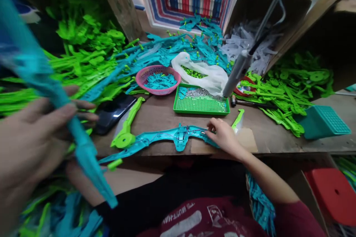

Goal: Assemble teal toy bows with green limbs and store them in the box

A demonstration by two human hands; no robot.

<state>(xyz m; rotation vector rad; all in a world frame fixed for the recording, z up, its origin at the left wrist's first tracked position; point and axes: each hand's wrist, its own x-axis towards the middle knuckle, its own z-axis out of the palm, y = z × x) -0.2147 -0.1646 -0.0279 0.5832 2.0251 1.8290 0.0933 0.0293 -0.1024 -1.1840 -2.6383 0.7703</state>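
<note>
My left hand [30, 137] is up close to the camera, fingers wrapped around a long teal plastic piece [52, 92] that runs diagonally from upper left down past my palm. It's blurry, so I can't make out much detail on it. My right hand [224, 135] is down on the wooden workbench [167, 113], fingertips pinching the right side of the teal bow-shaped toy frame [167, 139] that lies flat along the front edge. That frame stretches left from my fingers, well apart from the piece in my left hand.

Just left of the frame there's a lime green arm piece [126, 126], and beside that a black phone [112, 113]. Behind the frame sits a green mesh tray [200, 104] with small metal bits in it. A pink basket [158, 79] with teal parts sits further back, next to a white plastic bag [205, 72] with green bits inside. A hanging screwdriver tool [239, 68] points down near the tray's right corner. Piles of green parts [83, 44] on both sides, teal ones in the back.
</note>
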